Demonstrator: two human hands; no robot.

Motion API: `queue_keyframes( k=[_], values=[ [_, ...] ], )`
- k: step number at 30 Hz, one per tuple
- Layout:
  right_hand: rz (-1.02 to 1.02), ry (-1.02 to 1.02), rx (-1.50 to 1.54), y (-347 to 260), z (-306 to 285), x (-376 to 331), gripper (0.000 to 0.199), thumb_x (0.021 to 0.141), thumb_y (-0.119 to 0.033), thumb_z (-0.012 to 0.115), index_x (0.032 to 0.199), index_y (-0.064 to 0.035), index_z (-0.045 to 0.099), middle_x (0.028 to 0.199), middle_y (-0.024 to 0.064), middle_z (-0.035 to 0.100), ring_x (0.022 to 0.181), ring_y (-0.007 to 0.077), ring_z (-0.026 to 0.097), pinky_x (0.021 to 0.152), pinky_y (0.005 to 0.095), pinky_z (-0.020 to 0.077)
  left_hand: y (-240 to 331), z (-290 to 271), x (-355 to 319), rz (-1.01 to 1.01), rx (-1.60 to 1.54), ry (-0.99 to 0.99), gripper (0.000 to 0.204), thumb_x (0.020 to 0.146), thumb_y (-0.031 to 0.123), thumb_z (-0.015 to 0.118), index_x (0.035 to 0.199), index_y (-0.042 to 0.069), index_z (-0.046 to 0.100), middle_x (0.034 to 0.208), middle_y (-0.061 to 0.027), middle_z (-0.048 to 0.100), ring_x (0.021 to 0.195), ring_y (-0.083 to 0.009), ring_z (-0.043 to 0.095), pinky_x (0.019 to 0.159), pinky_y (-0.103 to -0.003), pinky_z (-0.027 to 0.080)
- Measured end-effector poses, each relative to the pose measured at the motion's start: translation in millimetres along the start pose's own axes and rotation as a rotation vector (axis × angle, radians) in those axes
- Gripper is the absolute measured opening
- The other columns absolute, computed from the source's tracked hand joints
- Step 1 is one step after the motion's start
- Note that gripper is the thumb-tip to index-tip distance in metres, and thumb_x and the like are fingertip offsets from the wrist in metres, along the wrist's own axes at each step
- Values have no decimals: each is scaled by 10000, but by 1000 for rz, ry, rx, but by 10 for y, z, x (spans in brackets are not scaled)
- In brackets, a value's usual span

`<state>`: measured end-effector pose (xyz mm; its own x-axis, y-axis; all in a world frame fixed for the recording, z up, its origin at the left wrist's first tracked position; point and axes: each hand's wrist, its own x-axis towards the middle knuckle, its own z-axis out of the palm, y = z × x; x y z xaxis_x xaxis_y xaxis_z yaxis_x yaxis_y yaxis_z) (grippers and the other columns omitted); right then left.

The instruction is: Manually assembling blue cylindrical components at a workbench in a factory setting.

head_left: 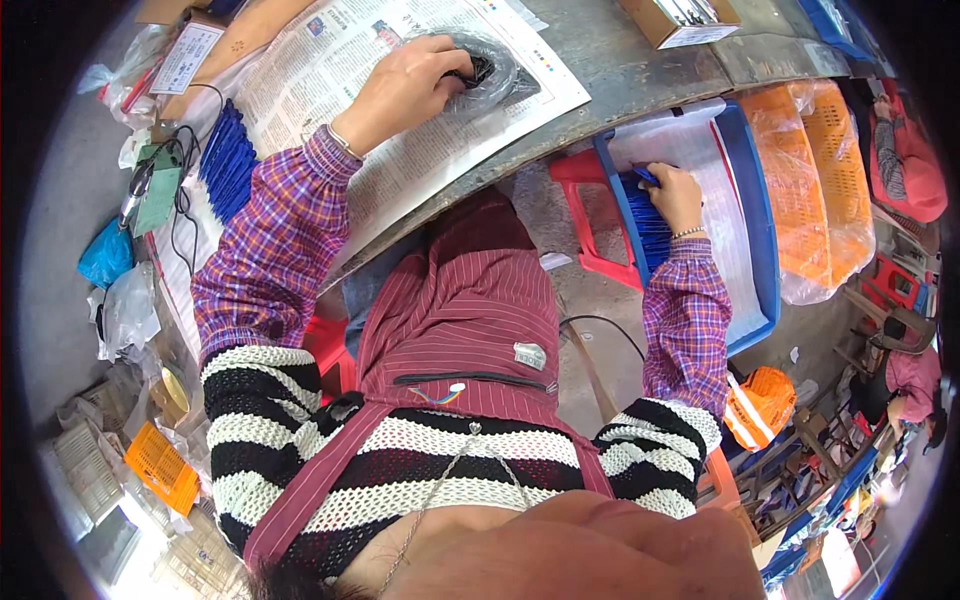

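On the newspaper [370,170] spread over the workbench, my left hand [405,88] dips its curled fingers into a clear plastic bag [512,85]. Small black parts [482,70] show at the fingertips; what exactly they grip is hidden. My right hand [677,200] is at the left side of a blue plastic crate [765,240], its fingers closed on a slim blue pen-like piece [645,176]. Below that hand, more slim blue pieces [652,235] lie side by side in the crate, next to a white sheet [735,215]. Another bundle of blue pieces [228,160] lies left of my left forearm.
A red stool [590,215] stands under the crate's left side. Orange baskets wrapped in plastic [810,180] are to its right. At the bench's far edge is an open cardboard box [682,22]. A black cable [185,150] trails at the left. Other people sit at the far right.
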<state>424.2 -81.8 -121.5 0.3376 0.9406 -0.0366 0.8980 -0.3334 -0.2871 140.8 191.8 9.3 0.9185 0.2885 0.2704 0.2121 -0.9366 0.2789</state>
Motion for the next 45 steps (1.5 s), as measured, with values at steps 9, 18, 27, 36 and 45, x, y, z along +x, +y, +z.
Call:
queue_keyframes(
  k=[9, 18, 27, 36, 45],
  values=[
    [-60, 76, -25, 102, 177, -35, 194, 750, -133, 657, 944, -130, 657, 920, 88, 622, 807, 334, 632, 667, 437, 511, 5, 13, 33, 55, -34, 56, 115, 781, 60, 618, 890, 61, 654, 841, -87, 591, 844, -287, 595, 729, -387, 493],
    [-132, 353, 417, 91, -150, -205, 199, 790, -10, 662, 988, -22, 640, 968, 125, 668, 888, 308, 648, 753, 341, 509, 93, -22, 232, 48, -153, 80, 116, 824, 52, 616, 934, 62, 652, 860, -98, 676, 727, -253, 650, 655, -304, 507],
    [15, 306, 860, -506, -624, -399, 162, 846, -118, 653, 941, 13, 649, 803, 66, 658, 733, 113, 604, 691, 277, 485, 184, 13, 473, 41, -266, 73, 196, 804, -33, 592, 968, 34, 676, 933, -115, 691, 826, -256, 672, 729, -313, 525],
    [-134, 168, 1057, -967, -662, -358, 145, 809, -125, 695, 911, -24, 672, 784, 82, 659, 714, 164, 621, 635, 288, 461, 560, -274, 381, 43, -360, -105, 178, 793, -64, 594, 929, 16, 676, 835, -117, 667, 742, -244, 652, 643, -299, 487],
    [-221, 159, 1083, -1311, -708, -336, 202, 753, -155, 741, 874, -10, 670, 761, 119, 641, 693, 227, 621, 642, 323, 469, 871, -332, 152, 29, -590, -234, 192, 745, -78, 624, 898, 18, 691, 822, -96, 683, 743, -199, 663, 654, -271, 490]
  ],
)
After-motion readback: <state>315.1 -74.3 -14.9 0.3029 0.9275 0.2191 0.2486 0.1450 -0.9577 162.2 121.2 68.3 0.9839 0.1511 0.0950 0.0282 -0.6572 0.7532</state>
